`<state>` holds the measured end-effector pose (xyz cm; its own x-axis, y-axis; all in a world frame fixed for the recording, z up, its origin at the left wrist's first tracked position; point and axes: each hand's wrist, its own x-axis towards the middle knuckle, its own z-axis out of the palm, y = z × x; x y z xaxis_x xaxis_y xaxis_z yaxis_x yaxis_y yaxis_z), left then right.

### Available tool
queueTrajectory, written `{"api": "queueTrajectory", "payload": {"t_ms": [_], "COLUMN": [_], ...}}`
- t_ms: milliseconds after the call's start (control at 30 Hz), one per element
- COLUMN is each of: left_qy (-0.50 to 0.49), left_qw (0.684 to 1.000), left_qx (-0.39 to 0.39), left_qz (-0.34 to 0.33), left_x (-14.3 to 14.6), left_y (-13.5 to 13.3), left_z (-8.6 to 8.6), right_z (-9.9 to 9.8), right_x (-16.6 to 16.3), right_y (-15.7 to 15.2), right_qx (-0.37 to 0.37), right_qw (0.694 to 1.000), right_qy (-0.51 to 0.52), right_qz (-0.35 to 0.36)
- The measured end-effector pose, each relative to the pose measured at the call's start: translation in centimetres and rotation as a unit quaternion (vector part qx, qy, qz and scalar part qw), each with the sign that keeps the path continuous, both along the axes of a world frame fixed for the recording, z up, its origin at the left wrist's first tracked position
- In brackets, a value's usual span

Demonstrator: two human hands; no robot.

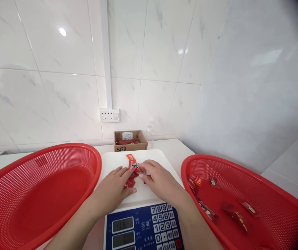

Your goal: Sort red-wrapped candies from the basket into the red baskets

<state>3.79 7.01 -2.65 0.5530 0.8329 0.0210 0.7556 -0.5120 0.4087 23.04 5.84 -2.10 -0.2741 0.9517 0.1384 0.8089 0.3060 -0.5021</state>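
A small heap of red printed packets (132,166) lies on the white pan (114,156) of a digital scale. My left hand (113,189) reaches in from the left, its fingers and thumb closed round the near side of the heap. From the right, my right hand (160,178) grips packets between thumb and fingers. The two hands almost meet over the heap. Parts of the packets are hidden under my fingers. In front of the pan, the scale's blue panel (145,225) shows number keys and grey displays, whose digits are hard to read.
To the left stands a red perforated basket (86,149). Another red basket (187,163) on the right holds several wrapped packets (207,210). Behind the scale, a cardboard box (130,148) with red contents sits against the tiled wall, below a socket (109,115).
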Motion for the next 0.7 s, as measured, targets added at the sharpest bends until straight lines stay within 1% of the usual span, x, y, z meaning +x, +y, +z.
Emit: {"api": "queueTrajectory", "payload": {"t_ms": [100,200,267,333,400,467,567,700], "left_qy": [-0.003,0.006,0.019,0.033,0.046,0.055,0.060,0.058], "left_qw": [1.000,1.000,0.999,0.998,0.997,0.997,0.996,0.996], "left_qx": [-0.017,-0.018,-0.015,-0.015,-0.015,-0.013,-0.004,0.000], "left_qz": [-0.007,0.017,0.036,0.048,0.052,0.054,0.063,0.073], "left_x": [0.2,0.2,0.4,0.7,1.2,1.8,2.8,3.9], "left_y": [-0.2,-0.3,-0.3,-0.4,-0.4,-0.1,1.0,3.7], "left_z": [0.4,0.8,0.9,1.0,1.2,1.6,2.1,2.3], "right_z": [-0.6,-1.0,-1.1,-1.0,-1.0,-1.0,-1.0,-0.7], "right_x": [-0.4,-0.4,-0.1,0.4,0.9,1.2,1.3,1.1], "right_y": [0.6,0.9,1.0,1.2,1.4,1.5,1.4,0.7], "right_qx": [-0.009,-0.019,-0.021,-0.023,-0.022,-0.019,-0.017,-0.019], "right_qw": [0.999,0.998,0.999,0.998,0.996,0.996,0.997,0.999], "right_qy": [-0.028,-0.042,-0.046,-0.056,-0.063,-0.063,-0.053,-0.035], "right_qz": [0.024,0.036,0.016,-0.018,-0.052,-0.067,-0.054,-0.009]}}
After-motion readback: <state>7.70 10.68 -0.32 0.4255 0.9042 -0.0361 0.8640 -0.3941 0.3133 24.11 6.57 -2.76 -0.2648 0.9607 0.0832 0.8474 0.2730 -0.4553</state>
